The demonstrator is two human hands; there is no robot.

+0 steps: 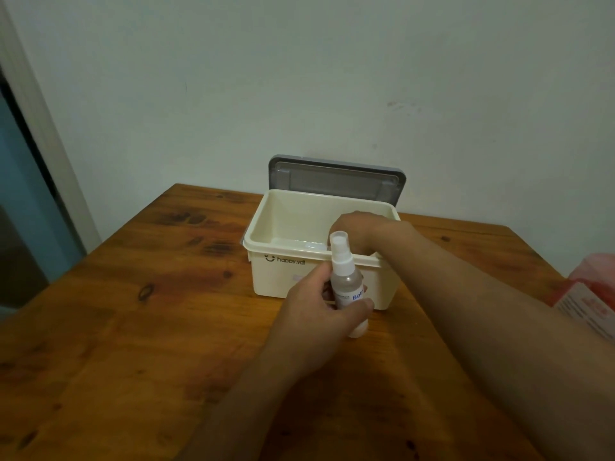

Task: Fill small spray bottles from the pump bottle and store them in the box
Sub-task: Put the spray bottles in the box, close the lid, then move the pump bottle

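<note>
My left hand (317,306) grips a seemingly filled clear spray bottle (346,282); my right hand (357,227), fingers hidden, reaches inside the cream plastic box (283,281): storing pending.

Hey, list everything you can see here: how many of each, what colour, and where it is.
spray bottle: one, clear with a white spray head and blue lettering, in front of the box
box: one, cream, open, on the table toward the wall
lid: one, grey, standing up behind the box
pale item: one, whitish, on the box floor, too unclear to name
package: one, red and white, at the table's right edge
table: one, brown wood, under everything
wall: one, pale, behind the table
left hand: one, grips the spray bottle
right hand: one, reaches down into the box, fingers hidden
</note>
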